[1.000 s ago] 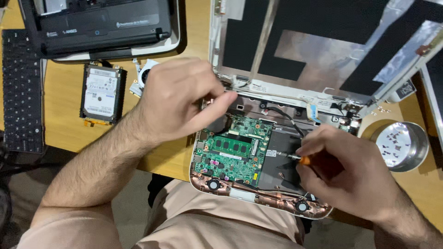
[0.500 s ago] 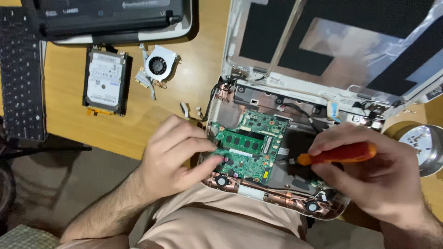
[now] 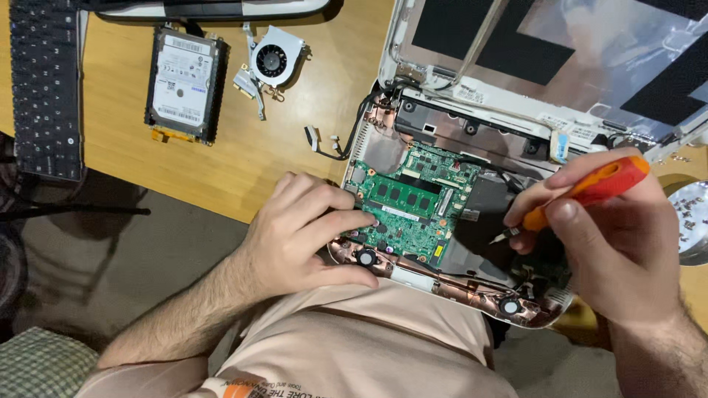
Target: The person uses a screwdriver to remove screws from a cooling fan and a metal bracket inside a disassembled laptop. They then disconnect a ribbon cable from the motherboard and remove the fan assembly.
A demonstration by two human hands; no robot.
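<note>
An opened laptop base [image 3: 442, 284] hangs over the front edge of the wooden table, its green circuit board [image 3: 413, 203] exposed. My left hand [image 3: 299, 236] rests on the base's near left corner, fingertips touching the board's left edge. My right hand [image 3: 616, 236] grips a screwdriver [image 3: 586, 193] with a red and orange handle; its metal tip points left and down at the dark area right of the board. The laptop's lid [image 3: 546, 59] lies open behind, with black strips on its silvery inner face.
On the table [image 3: 243, 162] at upper left lie a hard drive [image 3: 184, 82], a small cooling fan [image 3: 273, 60] and a detached black keyboard [image 3: 46, 88]. A loose cable [image 3: 324, 141] sits left of the base. A metal bowl [image 3: 689, 221] with screws stands at the right edge.
My left hand slid from the top of the board down to the base's near left corner. My right hand raised the screwdriver and turned it, tip now aimed down-left. The view shifted.
</note>
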